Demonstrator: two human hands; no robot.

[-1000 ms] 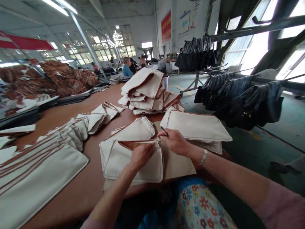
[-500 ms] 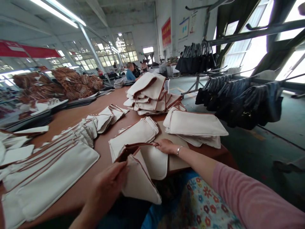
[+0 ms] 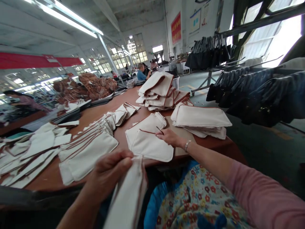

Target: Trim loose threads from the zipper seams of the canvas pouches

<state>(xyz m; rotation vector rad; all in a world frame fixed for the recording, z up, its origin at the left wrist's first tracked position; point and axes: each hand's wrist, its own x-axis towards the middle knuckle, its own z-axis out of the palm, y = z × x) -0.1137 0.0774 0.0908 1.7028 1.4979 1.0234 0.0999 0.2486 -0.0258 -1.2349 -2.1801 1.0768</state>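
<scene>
My left hand [image 3: 111, 168] is closed on a white fabric pouch [image 3: 128, 194] with brown edging, which hangs below the fingers in front of the table edge. My right hand [image 3: 170, 137] is pinched around a thin dark pointed tool [image 3: 159, 130]; its exact kind is too small to tell. Under those fingers lies another white pouch [image 3: 152, 148], its brown-bound edge toward the far side. Beneath and behind it rests a small stack of similar pouches [image 3: 145, 124]. Whether the right fingertips touch the pouch cannot be made out.
A brown table [image 3: 128, 95] carries a tall pile of white pouches [image 3: 157, 90], a neat stack [image 3: 202, 116] at right and a fanned row [image 3: 91, 152] at left. Black bags [image 3: 262, 95] hang on a rack to the right. A co-worker [image 3: 141, 72] sits beyond the table.
My left hand has pulled its pouch down and away from the pouch at my right hand. That second pouch now lies flat. The view has turned left.
</scene>
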